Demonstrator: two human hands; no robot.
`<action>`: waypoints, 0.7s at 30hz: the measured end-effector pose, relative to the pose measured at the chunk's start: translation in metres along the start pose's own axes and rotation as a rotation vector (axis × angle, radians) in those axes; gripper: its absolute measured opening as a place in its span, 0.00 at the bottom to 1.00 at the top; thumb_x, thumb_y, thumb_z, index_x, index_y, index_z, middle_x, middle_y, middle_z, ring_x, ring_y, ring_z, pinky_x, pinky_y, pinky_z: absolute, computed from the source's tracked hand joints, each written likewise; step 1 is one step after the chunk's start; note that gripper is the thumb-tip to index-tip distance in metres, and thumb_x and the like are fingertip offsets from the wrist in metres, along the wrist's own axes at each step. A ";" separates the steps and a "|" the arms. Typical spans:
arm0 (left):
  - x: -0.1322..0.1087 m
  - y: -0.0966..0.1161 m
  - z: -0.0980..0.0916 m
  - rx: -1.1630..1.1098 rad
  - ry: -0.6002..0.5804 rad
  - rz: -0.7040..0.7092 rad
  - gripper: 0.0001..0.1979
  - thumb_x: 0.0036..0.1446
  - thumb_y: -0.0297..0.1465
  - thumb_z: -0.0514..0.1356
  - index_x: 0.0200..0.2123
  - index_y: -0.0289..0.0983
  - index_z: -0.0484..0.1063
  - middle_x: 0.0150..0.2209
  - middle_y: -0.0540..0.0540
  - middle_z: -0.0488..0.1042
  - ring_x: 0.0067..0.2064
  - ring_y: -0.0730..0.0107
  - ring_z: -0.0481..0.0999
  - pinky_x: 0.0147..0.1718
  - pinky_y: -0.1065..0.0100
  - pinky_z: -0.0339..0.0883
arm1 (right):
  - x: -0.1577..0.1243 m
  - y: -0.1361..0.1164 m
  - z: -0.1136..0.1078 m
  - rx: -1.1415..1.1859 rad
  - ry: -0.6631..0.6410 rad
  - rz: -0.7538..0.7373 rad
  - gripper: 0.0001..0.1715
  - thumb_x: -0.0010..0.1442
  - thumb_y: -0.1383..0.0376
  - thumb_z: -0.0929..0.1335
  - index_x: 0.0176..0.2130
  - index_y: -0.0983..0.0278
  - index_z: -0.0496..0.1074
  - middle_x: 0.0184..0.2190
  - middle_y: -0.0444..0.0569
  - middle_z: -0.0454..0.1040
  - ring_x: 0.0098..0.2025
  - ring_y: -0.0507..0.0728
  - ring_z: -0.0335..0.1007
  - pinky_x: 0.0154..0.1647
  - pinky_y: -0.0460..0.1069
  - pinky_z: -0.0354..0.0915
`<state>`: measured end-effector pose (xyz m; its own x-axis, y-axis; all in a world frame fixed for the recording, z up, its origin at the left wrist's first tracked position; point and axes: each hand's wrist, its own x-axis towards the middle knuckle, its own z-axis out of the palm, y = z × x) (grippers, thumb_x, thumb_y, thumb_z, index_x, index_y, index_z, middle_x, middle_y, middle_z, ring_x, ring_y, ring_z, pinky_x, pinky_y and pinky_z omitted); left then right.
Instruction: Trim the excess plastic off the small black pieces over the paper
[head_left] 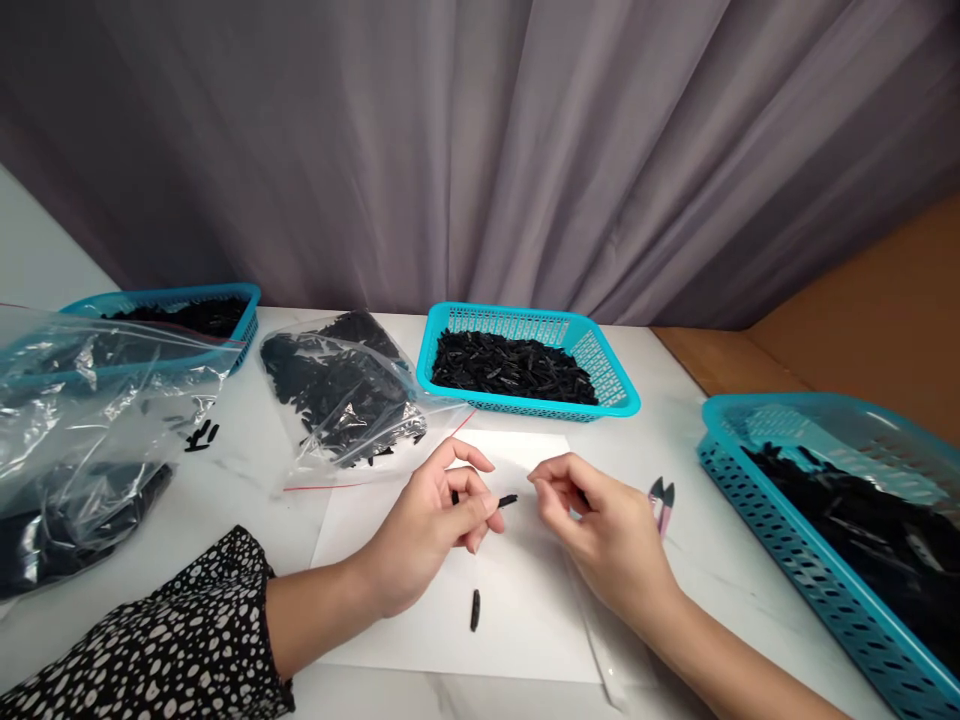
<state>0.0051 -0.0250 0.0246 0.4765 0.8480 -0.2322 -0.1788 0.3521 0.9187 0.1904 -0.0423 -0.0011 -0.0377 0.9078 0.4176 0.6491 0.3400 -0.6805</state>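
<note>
Grip of the left hand [431, 520] is closed on a short black piece [508, 501], pinched by thumb and fingers above a white paper sheet [420, 620]. Over the sheet's right edge hangs the right hand [611, 535], fingertips drawn together; whether its grip encloses anything cannot be told. A loose piece [475, 610] lies on the sheet, towards the wearer. Beyond the sheet's far edge stands a turquoise basket [525, 405] filled with black pieces. A clear bag [337, 385] of similar pieces crowds the sheet's far left corner. Farther left of the sheet, a larger bag [82, 530] partly covers another basket [187, 293]. To the sheet's right, the right hand partly hides a dark-tipped pink tool [665, 500]; farther right sits a filled third basket [780, 545]. Everything rests on a white bench [232, 480].
</note>
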 end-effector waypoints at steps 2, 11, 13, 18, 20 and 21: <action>0.001 -0.001 -0.001 0.060 -0.020 0.073 0.11 0.57 0.32 0.61 0.40 0.39 0.61 0.26 0.56 0.69 0.23 0.79 0.63 0.27 0.72 0.58 | 0.002 0.003 -0.001 0.069 -0.017 0.134 0.12 0.64 0.64 0.60 0.27 0.59 0.60 0.18 0.38 0.59 0.18 0.50 0.56 0.19 0.45 0.55; -0.003 -0.005 -0.003 0.294 -0.022 0.190 0.07 0.61 0.28 0.56 0.41 0.40 0.60 0.30 0.53 0.69 0.28 0.76 0.66 0.28 0.71 0.60 | -0.004 0.006 0.000 0.284 -0.090 0.133 0.09 0.67 0.63 0.63 0.46 0.60 0.69 0.32 0.45 0.70 0.27 0.52 0.66 0.27 0.46 0.61; -0.003 -0.006 -0.004 0.342 -0.021 0.206 0.08 0.61 0.27 0.56 0.42 0.40 0.60 0.30 0.53 0.69 0.28 0.76 0.66 0.29 0.71 0.60 | -0.006 0.004 -0.001 0.322 -0.116 0.052 0.09 0.66 0.64 0.64 0.45 0.59 0.72 0.30 0.44 0.70 0.26 0.52 0.66 0.27 0.47 0.61; -0.001 -0.007 -0.006 0.335 -0.032 0.219 0.07 0.62 0.27 0.55 0.43 0.41 0.60 0.31 0.53 0.69 0.30 0.75 0.66 0.30 0.71 0.61 | -0.007 -0.002 -0.004 0.381 -0.129 -0.058 0.09 0.64 0.68 0.67 0.43 0.59 0.77 0.32 0.48 0.77 0.30 0.54 0.72 0.28 0.48 0.65; -0.002 -0.007 -0.006 0.321 -0.037 0.215 0.07 0.62 0.28 0.56 0.43 0.41 0.60 0.31 0.53 0.68 0.30 0.74 0.66 0.29 0.71 0.61 | -0.007 -0.003 -0.003 0.404 -0.127 -0.057 0.09 0.63 0.69 0.68 0.42 0.59 0.78 0.33 0.48 0.79 0.31 0.55 0.74 0.29 0.48 0.66; -0.002 -0.006 -0.006 0.320 -0.040 0.211 0.07 0.62 0.28 0.56 0.43 0.40 0.60 0.31 0.53 0.68 0.31 0.74 0.66 0.30 0.70 0.60 | -0.007 -0.004 -0.003 0.419 -0.121 -0.051 0.09 0.62 0.69 0.69 0.40 0.59 0.79 0.32 0.47 0.80 0.31 0.54 0.75 0.29 0.47 0.67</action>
<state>0.0005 -0.0266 0.0175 0.4925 0.8701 -0.0204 -0.0017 0.0244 0.9997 0.1902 -0.0505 0.0000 -0.1666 0.9012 0.4001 0.2811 0.4323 -0.8568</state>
